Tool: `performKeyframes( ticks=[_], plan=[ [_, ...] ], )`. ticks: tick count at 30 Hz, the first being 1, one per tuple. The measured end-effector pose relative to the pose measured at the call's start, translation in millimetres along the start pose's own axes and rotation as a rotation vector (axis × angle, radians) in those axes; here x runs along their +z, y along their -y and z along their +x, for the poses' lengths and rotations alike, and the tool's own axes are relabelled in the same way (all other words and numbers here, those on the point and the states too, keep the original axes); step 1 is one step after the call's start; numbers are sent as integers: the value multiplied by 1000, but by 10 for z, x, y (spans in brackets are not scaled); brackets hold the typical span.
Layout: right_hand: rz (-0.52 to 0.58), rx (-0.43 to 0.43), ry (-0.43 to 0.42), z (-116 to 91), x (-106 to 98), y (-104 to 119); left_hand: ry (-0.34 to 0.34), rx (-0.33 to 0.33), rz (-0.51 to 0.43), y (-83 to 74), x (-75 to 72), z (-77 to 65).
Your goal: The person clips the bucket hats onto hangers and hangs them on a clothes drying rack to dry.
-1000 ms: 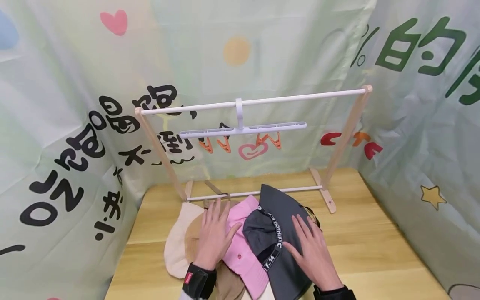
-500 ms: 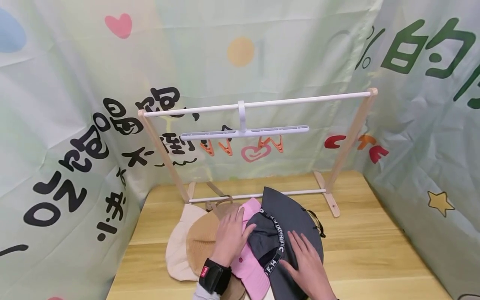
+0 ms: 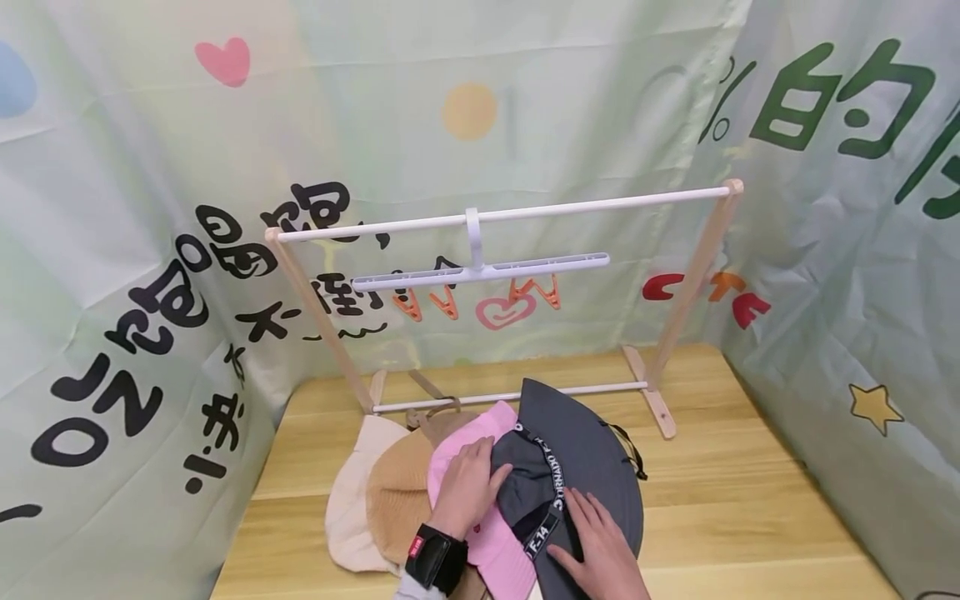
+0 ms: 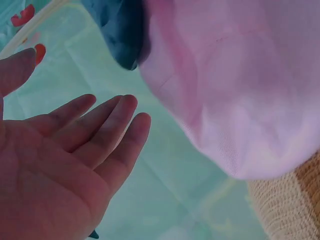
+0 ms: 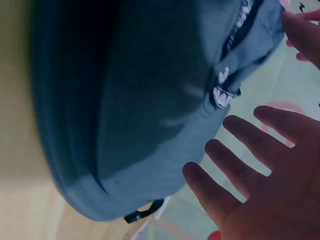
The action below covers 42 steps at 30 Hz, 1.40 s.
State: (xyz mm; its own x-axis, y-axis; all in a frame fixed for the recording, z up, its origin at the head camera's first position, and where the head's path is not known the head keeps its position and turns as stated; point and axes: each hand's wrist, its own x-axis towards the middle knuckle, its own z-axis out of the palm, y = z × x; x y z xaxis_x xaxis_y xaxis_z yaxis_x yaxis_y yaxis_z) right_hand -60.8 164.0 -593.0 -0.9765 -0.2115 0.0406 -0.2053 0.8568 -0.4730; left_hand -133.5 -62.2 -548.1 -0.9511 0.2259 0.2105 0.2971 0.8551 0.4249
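Note:
Several hats lie overlapping in a row on the table. The dark grey bucket hat (image 3: 581,450), with a lettered band round its crown, is on top at the right. My right hand (image 3: 600,546) is over its brim, fingers extended; in the right wrist view the fingers (image 5: 207,192) spread close beside the hat. My left hand (image 3: 467,492) is over the pink hat (image 3: 498,542), fingertips close to the grey crown. Seen from the left wrist, its fingers (image 4: 112,122) are straight, and the palm holds nothing. A tan hat (image 3: 397,500) and a cream hat (image 3: 352,508) lie farther left.
Behind the hats stands a wood-ended rack with a white top rail (image 3: 600,202). A lavender hanger (image 3: 480,271) hangs from it with several orange clips (image 3: 446,304). A low rod (image 3: 585,389) crosses near the hats' far edges. Printed cloth walls (image 3: 570,100) enclose the table.
My left hand has shifted right, from the tan and pink hats toward the grey crown. The right hand has come left and nearer the front along the grey brim. The hats stay in place.

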Motion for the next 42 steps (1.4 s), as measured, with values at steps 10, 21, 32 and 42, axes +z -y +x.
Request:
performKeyframes(
  ticks=[10,21,32,42],
  plan=[
    [37,14,143,-5,185,-72,8,6,35,24,126,-16],
    [6,30,161,9,274,-45,-43,18,69,65,218,84],
    [-36,67,85,24,437,97,-113,-1,61,45,279,145],
    [-86,170,88,73,413,362,-137,-7,-7,18,311,168]
  ],
)
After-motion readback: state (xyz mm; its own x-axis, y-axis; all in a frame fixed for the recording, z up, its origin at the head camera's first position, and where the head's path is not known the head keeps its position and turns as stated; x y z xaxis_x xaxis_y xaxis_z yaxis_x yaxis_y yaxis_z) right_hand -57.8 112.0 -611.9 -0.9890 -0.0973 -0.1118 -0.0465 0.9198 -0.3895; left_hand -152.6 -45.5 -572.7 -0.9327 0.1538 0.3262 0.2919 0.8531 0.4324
